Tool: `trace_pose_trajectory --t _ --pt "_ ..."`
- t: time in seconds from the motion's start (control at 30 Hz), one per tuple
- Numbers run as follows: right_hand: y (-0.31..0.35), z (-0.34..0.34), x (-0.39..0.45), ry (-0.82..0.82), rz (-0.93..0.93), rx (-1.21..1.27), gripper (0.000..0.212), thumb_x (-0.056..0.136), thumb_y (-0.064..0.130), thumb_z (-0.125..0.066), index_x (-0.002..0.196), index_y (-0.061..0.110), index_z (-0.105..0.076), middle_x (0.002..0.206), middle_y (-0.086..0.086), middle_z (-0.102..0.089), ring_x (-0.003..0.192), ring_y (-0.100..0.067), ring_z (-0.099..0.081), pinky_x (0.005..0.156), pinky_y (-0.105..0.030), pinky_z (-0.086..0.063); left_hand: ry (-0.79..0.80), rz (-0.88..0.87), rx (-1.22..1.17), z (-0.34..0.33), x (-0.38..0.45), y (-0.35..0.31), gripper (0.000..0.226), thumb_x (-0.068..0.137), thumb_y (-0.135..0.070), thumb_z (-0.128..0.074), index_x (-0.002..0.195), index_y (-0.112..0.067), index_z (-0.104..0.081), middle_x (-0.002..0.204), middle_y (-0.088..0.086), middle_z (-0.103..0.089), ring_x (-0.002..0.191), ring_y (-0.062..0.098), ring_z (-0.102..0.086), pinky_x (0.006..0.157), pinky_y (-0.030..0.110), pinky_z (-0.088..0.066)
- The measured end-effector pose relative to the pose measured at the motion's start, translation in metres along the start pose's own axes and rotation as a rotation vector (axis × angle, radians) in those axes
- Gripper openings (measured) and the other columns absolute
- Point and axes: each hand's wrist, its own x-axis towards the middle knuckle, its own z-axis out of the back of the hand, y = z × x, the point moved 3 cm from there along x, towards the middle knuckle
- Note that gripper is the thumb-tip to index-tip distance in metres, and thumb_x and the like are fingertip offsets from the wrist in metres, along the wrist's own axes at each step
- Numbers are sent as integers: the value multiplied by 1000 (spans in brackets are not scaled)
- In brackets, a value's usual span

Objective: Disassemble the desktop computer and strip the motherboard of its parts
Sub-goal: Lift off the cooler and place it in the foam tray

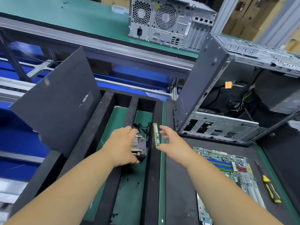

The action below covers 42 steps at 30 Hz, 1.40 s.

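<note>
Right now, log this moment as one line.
left hand: grips heatsink | right hand: open at RAM stick | motherboard: on mat

no legible txt, RAM stick [156,135] label too blurry

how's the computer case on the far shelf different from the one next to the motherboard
The far case stands closed and upright, its rear fan grilles and ports facing the camera; the near case is opened up, its bare metal interior and loose cables showing. The far case sits on the raised green shelf; the near case sits on the black mat by the motherboard. Both are grey metal desktop towers.
</note>
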Motion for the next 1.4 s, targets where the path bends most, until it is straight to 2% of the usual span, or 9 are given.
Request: trace_pose_trajectory --t 0.23,0.33,0.57,0.8,0.9,1.03,1.1,1.23,1.4 --pt "-27 12 -11 -109 -107 132 61 90 11 -55 143 35 -37 129 16 -49 113 0 -49 71 -15 -45 15 -98 -17 -16 33 -10 105 45 -68 -77 132 -25 -36 114 -8 -44 105 16 -46 89 28 -37" --pt "-34 15 -17 -118 -118 158 59 91 13 -55 143 35 -38 125 18 -49 111 1 -50 71 -17 -45 54 -148 141 -24 47 -11 101 48 -64 -77 132 -24 -38 114 -6 -45 105 17 -47 90 29 -38" --pt "-49 17 -24 -156 -156 171 56 91 17 -55 140 38 -40 123 21 -51 110 4 -51 66 -14 -43 178 -98 75 -59 59 -5 107 45 -70 -77 131 -22 -36 114 -5 -46 105 18 -49 90 31 -40" --pt "-64 15 -33 -170 -150 145 56 89 19 -54 140 39 -41 124 21 -51 111 2 -50 73 -20 -47 211 -85 158 -77 55 -5 109 46 -78 -71 133 -23 -35 119 -6 -46 110 17 -48 96 31 -39" --pt "-73 18 -39 -157 -113 118 51 90 18 -54 136 38 -47 124 21 -48 111 5 -48 72 -16 -44 198 -56 165 -75 50 -10 121 47 -75 -73 145 -26 -22 134 -4 -37 126 20 -36 108 34 -28" --pt "-93 38 -51 -216 -61 70 37 89 16 -57 115 42 -61 109 24 -49 102 10 -50 71 -6 -38 184 35 74 -70 37 -21 135 48 -49 -76 147 -39 17 153 5 -8 142 28 -8 118 40 -9" --pt "-107 53 -58 -254 -73 88 33 89 14 -59 106 42 -65 106 21 -52 94 5 -54 69 -13 -41 166 42 51 -65 32 -30 131 51 -42 -71 145 -42 20 154 4 -5 143 26 -3 118 41 -5" --pt "-133 81 -74 -299 -71 116 32 89 11 -60 100 40 -67 97 21 -56 80 1 -54 65 -17 -39 102 58 -51 -54 22 -58 112 60 -41 -63 149 -40 4 152 1 -13 142 26 -10 117 42 -8" --pt "-167 111 -97 -306 -62 65 27 90 12 -62 104 34 -68 106 18 -63 101 -5 -58 86 -25 -46 -62 -59 -192 -43 16 -125 82 67 -38 -59 145 -24 -36 141 1 -42 133 24 -34 112 42 -24"
